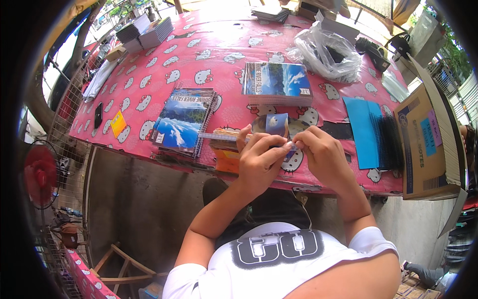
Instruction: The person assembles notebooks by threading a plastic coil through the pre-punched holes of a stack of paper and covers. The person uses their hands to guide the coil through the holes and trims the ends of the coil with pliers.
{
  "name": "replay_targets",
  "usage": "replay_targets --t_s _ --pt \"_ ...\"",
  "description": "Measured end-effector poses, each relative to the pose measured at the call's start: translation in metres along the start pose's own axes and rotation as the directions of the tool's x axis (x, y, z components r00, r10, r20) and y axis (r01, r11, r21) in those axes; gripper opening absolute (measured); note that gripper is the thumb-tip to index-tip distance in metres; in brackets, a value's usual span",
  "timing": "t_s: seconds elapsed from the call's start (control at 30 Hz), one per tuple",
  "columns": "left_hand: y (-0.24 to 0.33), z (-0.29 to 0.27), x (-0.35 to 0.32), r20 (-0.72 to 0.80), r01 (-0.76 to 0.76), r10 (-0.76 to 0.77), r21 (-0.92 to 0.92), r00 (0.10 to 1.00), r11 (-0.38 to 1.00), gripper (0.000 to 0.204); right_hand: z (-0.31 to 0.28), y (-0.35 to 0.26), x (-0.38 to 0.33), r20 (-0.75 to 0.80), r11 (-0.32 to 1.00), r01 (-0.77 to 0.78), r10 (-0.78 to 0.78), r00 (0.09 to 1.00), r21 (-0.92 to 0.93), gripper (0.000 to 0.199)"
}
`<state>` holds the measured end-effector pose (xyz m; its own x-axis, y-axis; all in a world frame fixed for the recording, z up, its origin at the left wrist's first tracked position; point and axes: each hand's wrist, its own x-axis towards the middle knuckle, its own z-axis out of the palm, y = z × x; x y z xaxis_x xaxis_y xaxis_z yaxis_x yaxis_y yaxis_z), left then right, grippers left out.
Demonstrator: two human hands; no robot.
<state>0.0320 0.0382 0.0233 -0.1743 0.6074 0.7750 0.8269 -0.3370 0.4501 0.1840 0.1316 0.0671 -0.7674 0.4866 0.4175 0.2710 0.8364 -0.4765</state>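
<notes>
My left hand (pixel 260 158) and my right hand (pixel 322 153) meet over the table's near edge. Both are closed in a pinch, fingertips almost touching around something small that I cannot make out. Just behind the fingers a curled blue printed piece (pixel 270 123) stands up from the table. Beside my left hand lies a stack of small orange and yellow booklets (pixel 227 160), with a pale narrow strip (pixel 216 136) across its top. Further left is a stack of spiral notebooks (pixel 180 122) with blue landscape covers. A second notebook stack (pixel 277 82) lies beyond my hands.
To the right are blue sheets (pixel 359 127), black spiral binding coils (pixel 388 144) and an upright cardboard box (pixel 418 134). A clear plastic bag (pixel 326 52) sits at the back right. A phone (pixel 98 115) and a yellow card (pixel 118 124) lie at left; more booklets (pixel 144 34) stand behind.
</notes>
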Motion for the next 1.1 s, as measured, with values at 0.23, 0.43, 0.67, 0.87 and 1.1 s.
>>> replay_targets --t_s 0.23,0.43,0.67,0.87,1.1 --pt "0.000 0.003 -0.001 -0.039 0.010 -0.010 0.009 0.999 1.000 0.019 0.007 -0.002 -0.001 -0.087 0.997 0.053 -0.057 0.995 -0.055 0.016" --pt "0.002 0.005 -0.001 -0.038 0.002 -0.002 0.008 0.999 1.000 0.020 0.004 -0.006 0.000 -0.084 0.991 0.015 -0.026 0.996 -0.135 0.009" --pt "0.009 -0.023 0.007 0.067 0.073 -0.085 0.160 0.994 0.984 0.036 -0.022 0.059 0.045 0.220 0.989 0.073 -0.043 0.975 -0.131 0.028" --pt "-0.017 -0.020 0.006 0.102 0.049 -0.070 0.199 0.992 0.979 0.033 0.071 0.147 0.017 0.279 0.899 0.079 0.050 0.959 -0.431 0.019" --pt "-0.012 -0.018 0.005 -0.001 0.116 -0.117 0.141 0.993 0.983 0.023 0.008 0.128 0.028 0.117 0.619 -0.168 0.123 0.986 0.767 0.036"
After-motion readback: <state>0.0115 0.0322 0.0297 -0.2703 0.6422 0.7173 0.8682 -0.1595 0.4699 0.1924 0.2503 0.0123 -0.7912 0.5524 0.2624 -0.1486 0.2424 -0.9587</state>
